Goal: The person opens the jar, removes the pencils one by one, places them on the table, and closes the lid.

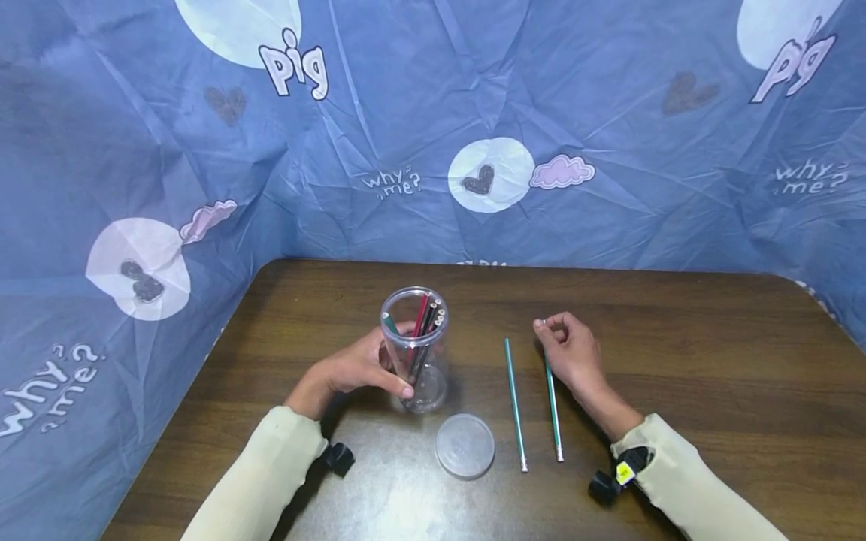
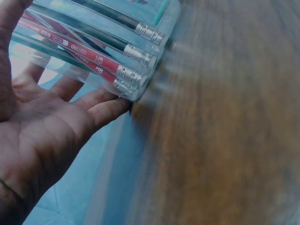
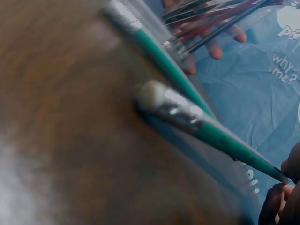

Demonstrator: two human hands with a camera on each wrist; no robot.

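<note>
My left hand (image 1: 368, 366) grips a clear plastic jar (image 1: 429, 391) from its left side, the thumb across the front. Inside the jar lean several pencils (image 1: 421, 330), red, black and green. In the left wrist view their metal ferrules (image 2: 131, 75) rest at the jar's bottom. At the right, my right hand (image 1: 571, 353) pinches the far end of a green pencil (image 1: 553, 409) between thumb and fingers. The white eraser end (image 3: 152, 96) of that pencil points back toward me. A second green pencil (image 1: 516, 406) lies on the table, just left of the first.
A round translucent lid (image 1: 465, 445) lies flat on the table in front of the jar. The brown wooden table (image 1: 710, 361) ends at a blue printed cloth (image 1: 406, 218) hanging behind and at the left.
</note>
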